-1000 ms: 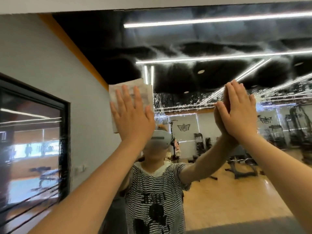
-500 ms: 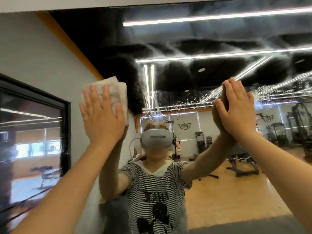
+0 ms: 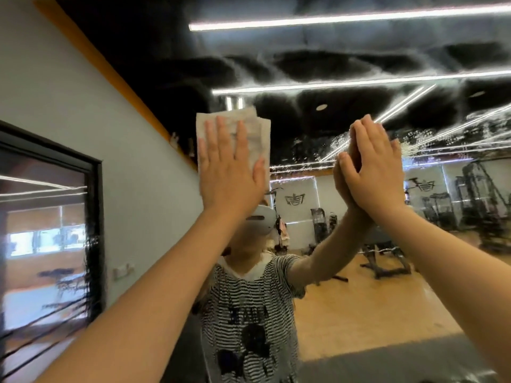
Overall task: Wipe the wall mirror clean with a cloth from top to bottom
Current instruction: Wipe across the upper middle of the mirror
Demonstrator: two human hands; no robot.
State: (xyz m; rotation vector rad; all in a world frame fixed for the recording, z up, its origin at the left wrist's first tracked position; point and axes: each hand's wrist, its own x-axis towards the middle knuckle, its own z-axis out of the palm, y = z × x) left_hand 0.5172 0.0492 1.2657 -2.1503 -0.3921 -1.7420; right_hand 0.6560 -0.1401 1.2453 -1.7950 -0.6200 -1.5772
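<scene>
The wall mirror (image 3: 359,286) fills the view from about 12 to 5 o'clock, a rigid, smooth, breakable pane; streaks and droplets band it at 2 o'clock, so it likely needs firm but even pressure. The left hand (image 3: 231,172) lies flat with straight fingers, pressing the cloth (image 3: 255,128) onto the glass near 12 o'clock. The right hand (image 3: 374,172) is flat too, palm braced on the glass, holding nothing. The cloth looks light, soft and folded; a spread palm over its middle seems the safest hold
</scene>
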